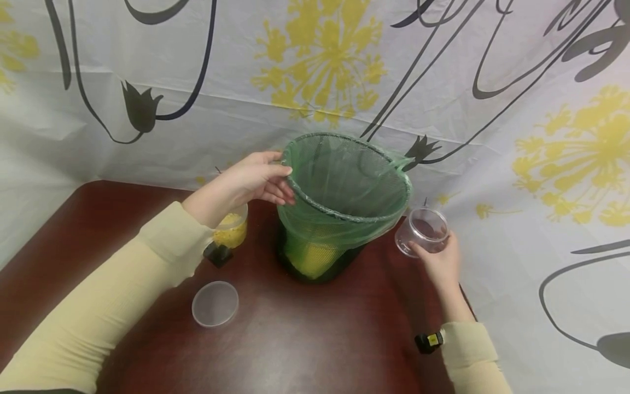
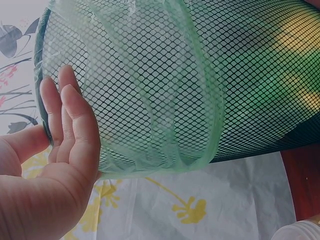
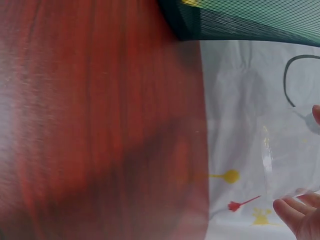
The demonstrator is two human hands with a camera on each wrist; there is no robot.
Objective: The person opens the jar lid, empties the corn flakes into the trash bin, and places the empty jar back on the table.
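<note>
A mesh wastebasket (image 1: 339, 210) lined with a thin green plastic bag (image 2: 200, 100) stands on the table, yellow matter showing through its lower side. My left hand (image 1: 256, 178) holds its rim at the left, thumb at the edge and fingers along the outside; the left wrist view shows this hand (image 2: 65, 140) close up against the mesh. To the right of the basket, my right hand (image 1: 440, 262) grips a clear plastic jar (image 1: 410, 241) without a lid. In the right wrist view that jar (image 3: 285, 155) is only partly visible between thumb and fingers.
Behind my left wrist stands a clear tub (image 1: 231, 235) with yellow contents. A round translucent lid (image 1: 215, 304) lies on the dark red table (image 1: 305, 339). A patterned white cloth (image 1: 221, 98) hangs close behind the table and along its right side.
</note>
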